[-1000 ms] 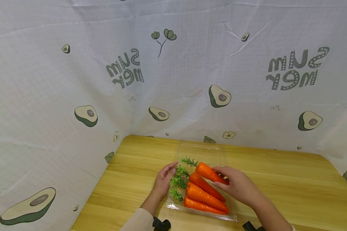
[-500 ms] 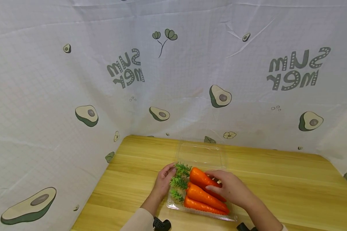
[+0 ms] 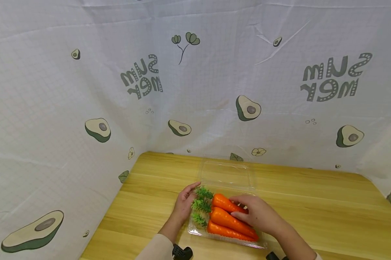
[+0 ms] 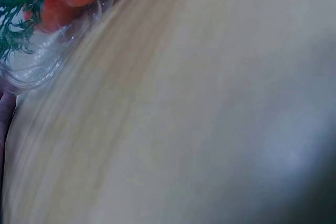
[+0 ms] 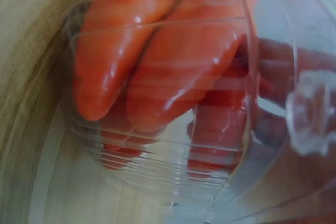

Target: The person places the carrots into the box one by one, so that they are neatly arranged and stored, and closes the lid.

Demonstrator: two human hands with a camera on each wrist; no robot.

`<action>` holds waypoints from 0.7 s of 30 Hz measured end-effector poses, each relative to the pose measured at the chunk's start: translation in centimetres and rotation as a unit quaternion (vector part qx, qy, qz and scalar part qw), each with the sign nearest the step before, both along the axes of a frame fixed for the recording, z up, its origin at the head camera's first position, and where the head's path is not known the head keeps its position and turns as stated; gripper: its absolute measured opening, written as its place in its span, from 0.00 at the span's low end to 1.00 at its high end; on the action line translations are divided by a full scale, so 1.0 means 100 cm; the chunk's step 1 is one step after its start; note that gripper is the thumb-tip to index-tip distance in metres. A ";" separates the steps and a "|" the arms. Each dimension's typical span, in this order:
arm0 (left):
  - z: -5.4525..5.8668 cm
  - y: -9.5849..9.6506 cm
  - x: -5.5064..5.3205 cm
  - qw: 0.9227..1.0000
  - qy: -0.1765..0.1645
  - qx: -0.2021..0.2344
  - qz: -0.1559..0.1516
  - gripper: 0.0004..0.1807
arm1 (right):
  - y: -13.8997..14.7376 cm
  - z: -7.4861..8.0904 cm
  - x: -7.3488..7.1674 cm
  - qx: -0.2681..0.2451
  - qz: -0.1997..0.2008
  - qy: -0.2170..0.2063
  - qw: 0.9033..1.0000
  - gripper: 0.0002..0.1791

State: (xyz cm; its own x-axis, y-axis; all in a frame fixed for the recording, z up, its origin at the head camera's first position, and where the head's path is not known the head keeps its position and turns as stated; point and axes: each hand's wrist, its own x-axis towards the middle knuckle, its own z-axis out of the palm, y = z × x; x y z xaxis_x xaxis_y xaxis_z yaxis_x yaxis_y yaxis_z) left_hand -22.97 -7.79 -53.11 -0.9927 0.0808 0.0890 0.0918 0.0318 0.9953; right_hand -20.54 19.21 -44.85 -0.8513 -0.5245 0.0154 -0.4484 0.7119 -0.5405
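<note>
Several orange toy carrots lie side by side in a clear plastic clamshell box (image 3: 195,231), their green leafy tops (image 3: 200,205) pointing left. My right hand (image 3: 258,215) holds the rearmost carrot (image 3: 223,203) by its narrow end, thumb on the near side and fingers on the far side. The middle carrot (image 3: 228,219) and the front carrot (image 3: 226,231) lie nearer me. At the box's left side rests my left hand (image 3: 183,204), its fingers fairly straight along the edge beside the leaves. The right wrist view shows carrot tips (image 5: 97,90) through the ribbed wall.
The box's clear lid (image 3: 226,173) is folded back flat on the wooden table (image 3: 299,195) behind it. A white cloth (image 3: 211,83) printed with avocados hangs along the back and left. Black wrist-camera parts (image 3: 182,252) show at the bottom edge.
My right hand has brought the held carrot left and down from the box's back side into the row, over the carrot that lay there. The left hand has stayed almost still.
</note>
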 end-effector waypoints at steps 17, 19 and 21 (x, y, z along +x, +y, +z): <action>-0.001 -0.001 0.000 1.000 -0.002 0.004 0.000 0.22 | 0.007 -0.002 0.002 -0.002 0.014 -0.015 1.000 0.22; 0.000 -0.001 0.000 1.000 -0.002 0.005 0.000 0.22 | 0.008 -0.001 0.003 0.000 0.009 -0.014 1.000 0.22; 0.001 -0.001 0.001 1.000 -0.001 0.005 0.002 0.22 | 0.010 0.001 0.004 0.001 0.003 -0.015 1.000 0.23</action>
State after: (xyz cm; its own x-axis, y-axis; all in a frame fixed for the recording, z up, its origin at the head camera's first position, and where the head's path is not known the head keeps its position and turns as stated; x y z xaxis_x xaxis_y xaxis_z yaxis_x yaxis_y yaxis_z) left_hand -22.89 -7.87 -53.04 -0.9931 0.0767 0.0881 0.0901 0.0222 0.9957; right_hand -20.10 20.17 -44.77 -0.8483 -0.5293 -0.0107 -0.4365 0.7107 -0.5518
